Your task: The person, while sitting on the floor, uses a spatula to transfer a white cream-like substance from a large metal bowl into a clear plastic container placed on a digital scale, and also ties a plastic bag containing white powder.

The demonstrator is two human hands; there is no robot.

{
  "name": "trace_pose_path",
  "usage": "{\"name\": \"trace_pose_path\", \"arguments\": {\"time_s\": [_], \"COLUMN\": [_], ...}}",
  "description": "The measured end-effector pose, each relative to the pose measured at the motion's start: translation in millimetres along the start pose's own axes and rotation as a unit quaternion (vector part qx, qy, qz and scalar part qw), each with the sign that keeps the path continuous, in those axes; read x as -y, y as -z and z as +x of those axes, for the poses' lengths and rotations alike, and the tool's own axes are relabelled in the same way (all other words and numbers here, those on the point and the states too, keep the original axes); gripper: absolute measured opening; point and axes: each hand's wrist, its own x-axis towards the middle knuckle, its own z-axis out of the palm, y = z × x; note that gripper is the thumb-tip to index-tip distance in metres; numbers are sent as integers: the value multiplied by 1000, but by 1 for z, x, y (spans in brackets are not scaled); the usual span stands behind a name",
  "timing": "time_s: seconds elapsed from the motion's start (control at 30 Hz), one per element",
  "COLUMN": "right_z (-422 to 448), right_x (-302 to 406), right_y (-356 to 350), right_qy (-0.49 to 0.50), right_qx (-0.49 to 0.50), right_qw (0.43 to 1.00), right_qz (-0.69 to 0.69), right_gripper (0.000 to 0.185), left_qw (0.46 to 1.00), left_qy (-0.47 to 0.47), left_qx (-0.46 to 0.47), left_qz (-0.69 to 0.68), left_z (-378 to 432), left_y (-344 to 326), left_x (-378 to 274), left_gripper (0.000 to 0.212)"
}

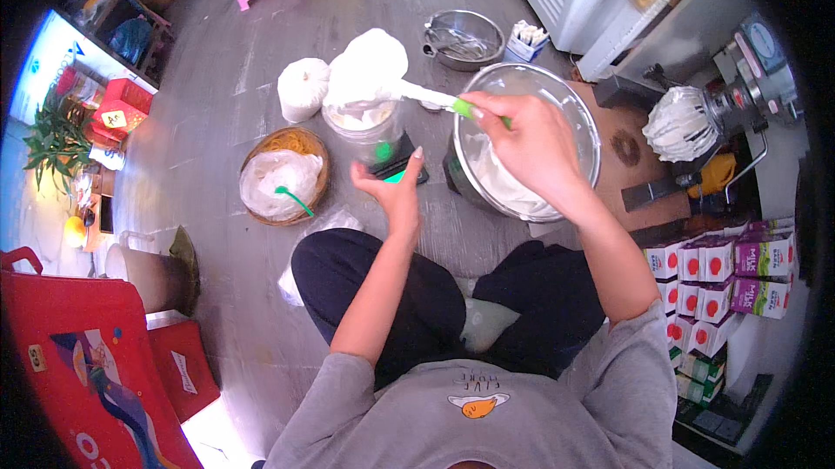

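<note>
In my right hand point(525, 133) is the green handle point(464, 107) of a spatula, coated with white cream and held above the mixing bowl's left rim. Its far end meets a bright white mass point(368, 64) over a clear plastic tub point(362, 129); whether that mass is cream or a bag I cannot tell. The tub holds white cream and seems to stand on a dark digital scale point(417, 172) with a green display. Just in front of the scale, my left hand point(394, 198) is empty, thumb and fingers apart. White cream point(499, 178) fills part of the mixing bowl point(592, 143).
Left of the tub are a filled white bag point(303, 87) and a round basket point(323, 185) with plastic film and a green spoon point(293, 198). A steel bowl point(466, 64) lies beyond. At right are a cream-covered whisk point(678, 123) on a stand mixer and stacked milk cartons point(711, 267).
</note>
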Motion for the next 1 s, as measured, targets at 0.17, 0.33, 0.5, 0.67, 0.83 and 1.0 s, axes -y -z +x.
{"name": "trace_pose_path", "arguments": {"time_s": [0.17, 0.33, 0.5, 0.67, 0.83, 1.0], "right_z": [21, 53, 93, 115, 114, 43], "right_x": [23, 30, 38, 69, 118, 116], "right_y": [-35, -51, -67, -63, -13, 4], "right_qy": [41, -8, -42, -30, -18, 131], "right_qx": [8, 77, 120, 190, 232, 14], "right_qw": [992, 988, 972, 936, 901, 903], "right_qz": [-118, -133, -197, -296, -365, -409], "right_gripper": [23, 21, 21, 25, 23, 13], "left_qw": [954, 966, 971, 970, 971, 970], "left_qy": [-210, -203, -200, -182, -157, -154], "left_qx": [-41, -21, -27, -31, -19, -24], "left_qz": [213, 158, 131, 157, 177, 188], "left_z": [69, 85, 82, 77, 77, 75], "left_y": [19, 11, 5, 4, 7, 8], "left_x": [4, 13, 14, 8, 5, 0], "left_gripper": [125, 121, 114, 113, 113, 113]}}
